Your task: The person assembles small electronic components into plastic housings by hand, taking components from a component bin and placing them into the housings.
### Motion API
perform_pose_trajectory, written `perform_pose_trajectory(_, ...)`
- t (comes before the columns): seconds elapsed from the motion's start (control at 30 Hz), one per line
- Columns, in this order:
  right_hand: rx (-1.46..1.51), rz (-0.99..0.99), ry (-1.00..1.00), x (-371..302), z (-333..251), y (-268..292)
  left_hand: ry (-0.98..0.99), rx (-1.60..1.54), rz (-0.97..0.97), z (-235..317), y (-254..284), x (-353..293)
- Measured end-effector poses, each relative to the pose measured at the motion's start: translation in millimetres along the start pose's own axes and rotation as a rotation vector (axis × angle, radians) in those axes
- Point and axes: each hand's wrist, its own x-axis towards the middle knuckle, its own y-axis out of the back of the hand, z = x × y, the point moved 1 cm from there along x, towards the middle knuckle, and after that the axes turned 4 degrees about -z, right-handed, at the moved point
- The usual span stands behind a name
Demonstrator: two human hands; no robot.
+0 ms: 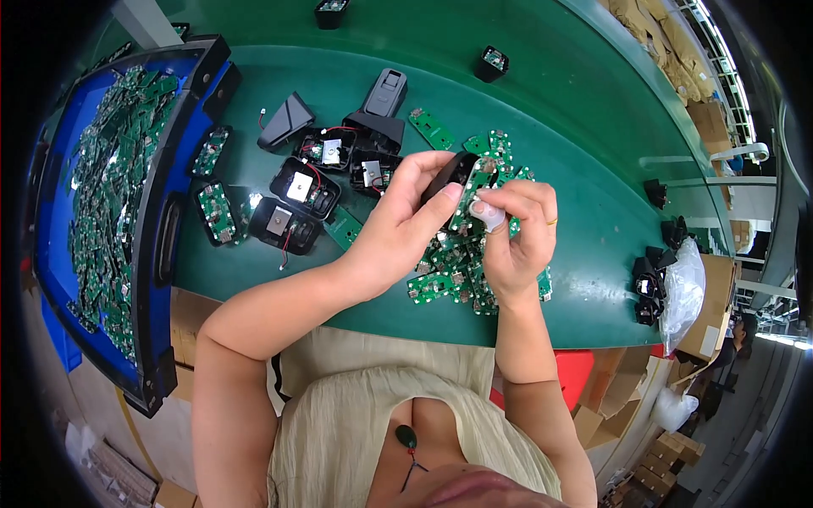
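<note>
My left hand point(406, 207) is closed around a black plastic housing point(447, 178), held above the bench in front of me. Against the housing's open side stands a green circuit board point(479, 179), tilted up. My right hand point(518, 224) pinches at the board's near edge, thumb and forefinger together; a whitish cover point(487, 215) sits at the fingertips. Beneath both hands lies a loose pile of green circuit boards point(434, 288), partly hidden by the right hand. To the left, several open black housings point(305, 188) with silvery plates and red wires lie on the bench.
A blue tray point(52, 254) with a black frame, heaped with circuit boards, stands at the left. Two housings with boards fitted point(217, 213) lie beside it. A grey-black battery-like case point(385, 93) lies farther back. Clear plastic bag point(683, 288) and black parts point(649, 288) sit at the right edge.
</note>
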Motion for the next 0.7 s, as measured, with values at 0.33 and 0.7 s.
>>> perform_pose_trajectory(0.33,-0.044,-0.002,-0.04,-1.2,1.2,-3.4,-0.055,0.114,-0.057,-3.7,1.7,-1.7)
perform_pose_trajectory(0.7,-0.195,-0.032,0.161,3.8,-0.2,-0.3,-0.152,0.287,-0.068,-7.4,0.7,-3.2)
